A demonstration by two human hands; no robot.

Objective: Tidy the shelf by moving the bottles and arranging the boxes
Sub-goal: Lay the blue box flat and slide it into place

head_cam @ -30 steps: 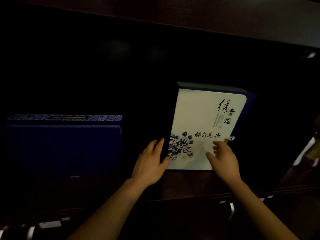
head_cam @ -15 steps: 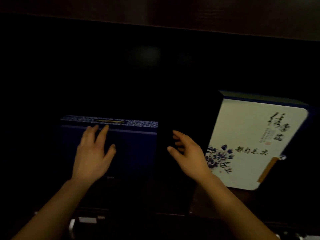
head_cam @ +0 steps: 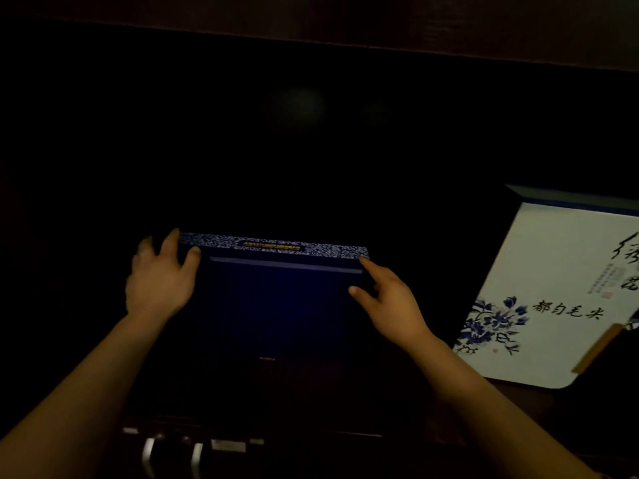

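A dark blue box (head_cam: 283, 305) with a blue-and-white patterned top edge stands upright on the dark shelf in the middle. My left hand (head_cam: 160, 281) grips its upper left corner, fingers over the top edge. My right hand (head_cam: 387, 299) holds its upper right corner, index finger along the top and thumb on the front. A white box (head_cam: 560, 292) with blue flowers and black calligraphy stands at the right, apart from both hands. No bottles are visible.
The shelf interior behind the boxes is very dark. A wooden shelf board (head_cam: 449, 25) runs across the top. Metal handles (head_cam: 148, 454) and small labels show below the shelf's front edge (head_cam: 345, 433).
Both hands left the white box and moved left to the dark blue box. They now hold its two upper corners. The view shifted left, so the white box sits at the right edge.
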